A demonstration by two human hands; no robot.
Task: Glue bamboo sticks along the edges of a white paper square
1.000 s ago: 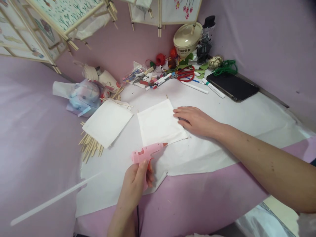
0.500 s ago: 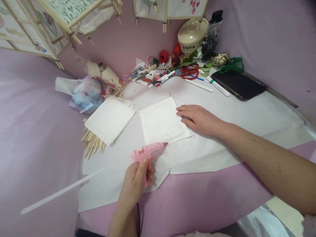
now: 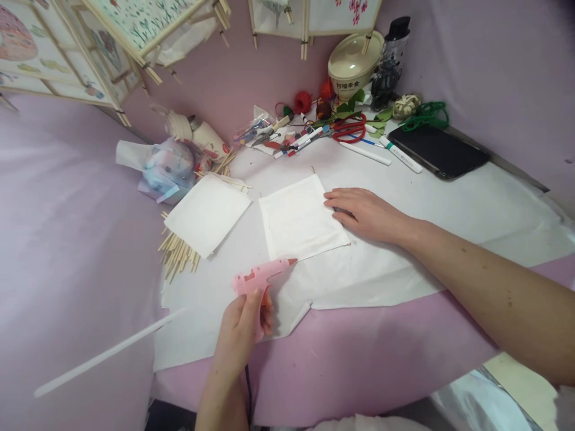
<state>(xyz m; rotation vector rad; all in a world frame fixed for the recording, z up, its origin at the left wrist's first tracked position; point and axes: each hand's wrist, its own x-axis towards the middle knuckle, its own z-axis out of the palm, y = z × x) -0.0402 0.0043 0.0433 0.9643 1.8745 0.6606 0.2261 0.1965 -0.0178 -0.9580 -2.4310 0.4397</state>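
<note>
A pink hot glue gun (image 3: 260,278) is gripped in my left hand (image 3: 242,323), my fingers wrapped round its handle. Its orange nozzle points right, at the near edge of a white square panel (image 3: 303,218); whether the tip touches the panel I cannot tell. Thin stick ends poke out at the panel's corners. My right hand (image 3: 359,209) lies at the panel's right edge with the fingers stretched out, their tips resting on that edge. Left of the panel, a stack of white squares (image 3: 209,215) lies over a bundle of thin wooden sticks (image 3: 179,251).
Red-handled scissors (image 3: 350,129), markers (image 3: 402,155), a dark phone (image 3: 438,152) and green cord (image 3: 424,117) lie along the back. Behind stand a lidded bowl (image 3: 354,66) and a dark bottle (image 3: 389,66). Stick-framed painted lanterns (image 3: 148,24) hang overhead. White cloth (image 3: 404,269) covers the table.
The glue gun's nozzle has slid a little left along the panel's near edge with my left hand. My right hand keeps its place on the panel. The view has shifted slightly.
</note>
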